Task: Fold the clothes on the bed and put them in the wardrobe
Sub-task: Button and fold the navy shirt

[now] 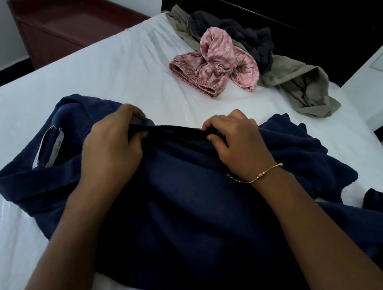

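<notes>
Pinching folded edge of navy garment on bed: left hand, right hand.

Both hands, left hand and right hand, pinch a navy garment's raised fold. It lies on the bed (white sheet).

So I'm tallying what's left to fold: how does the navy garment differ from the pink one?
The navy garment is plain, while the pink garment carries a pale printed pattern. The navy garment lies spread out near the person, gripped by the left hand and right hand; the pink garment sits bunched, untouched, farther up. The navy garment looks larger. Both lie on the white bed sheet.
</notes>
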